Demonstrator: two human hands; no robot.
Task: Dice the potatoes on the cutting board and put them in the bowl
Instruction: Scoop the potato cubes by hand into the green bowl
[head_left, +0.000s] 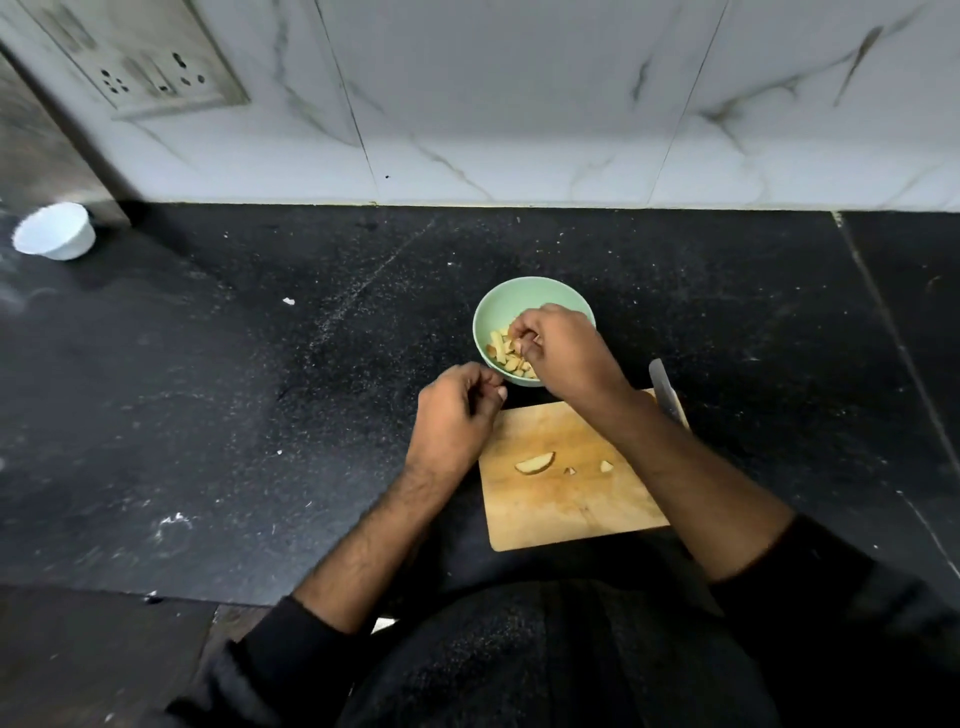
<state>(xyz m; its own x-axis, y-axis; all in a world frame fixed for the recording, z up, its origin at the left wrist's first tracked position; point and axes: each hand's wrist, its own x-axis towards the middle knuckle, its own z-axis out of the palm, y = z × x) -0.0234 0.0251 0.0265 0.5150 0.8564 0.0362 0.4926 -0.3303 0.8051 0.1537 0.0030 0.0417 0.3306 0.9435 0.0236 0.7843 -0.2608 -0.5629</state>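
A pale green bowl (511, 301) stands on the black counter just beyond the wooden cutting board (561, 504). Several diced potato pieces (501, 348) lie in it. My right hand (563, 351) hovers over the bowl, its fingertips bunched over the pieces; whether it still holds any is hidden. My left hand (457, 410) hangs loosely curled beside the bowl's near left rim and holds nothing. On the board lie a potato wedge (535, 462) and two small bits (605, 466).
A knife (665, 389) lies at the board's far right corner, partly hidden by my right forearm. A small white bowl (56, 231) sits at the far left of the counter. A marble wall with a socket plate (140, 57) runs behind.
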